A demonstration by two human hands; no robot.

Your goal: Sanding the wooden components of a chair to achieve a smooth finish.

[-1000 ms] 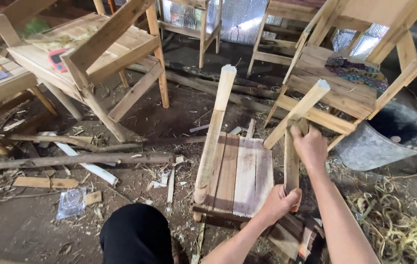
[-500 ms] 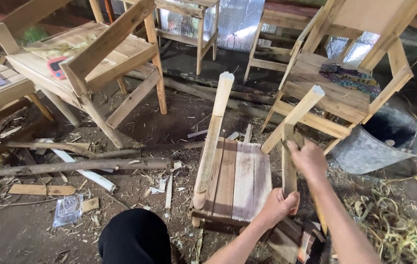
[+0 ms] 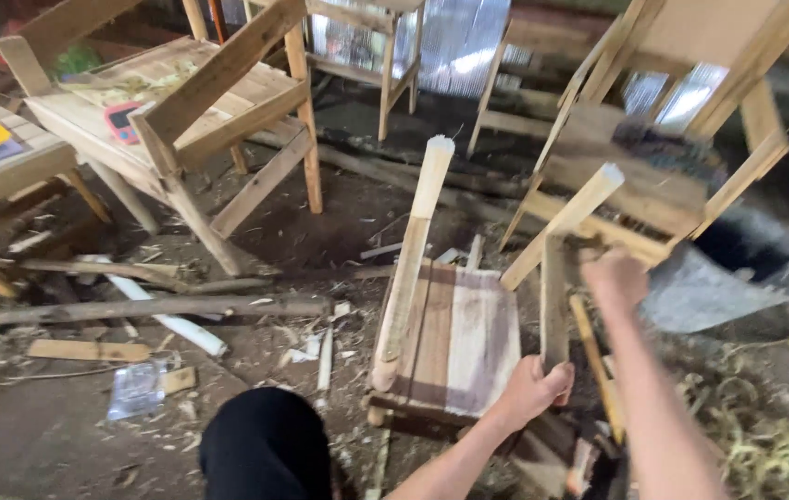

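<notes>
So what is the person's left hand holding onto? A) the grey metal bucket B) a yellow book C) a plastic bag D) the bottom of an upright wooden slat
D: the left hand is wrapped around the lower end of the upright wooden slat at the edge of the small slatted wooden seat, while the grey metal bucket sits apart on the right.

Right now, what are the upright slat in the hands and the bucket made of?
Upright slat, gripped by the left hand and right hand: bare, unfinished wood, pale with visible grain. Bucket: dull grey, probably galvanised metal, though blur leaves it uncertain.
</notes>
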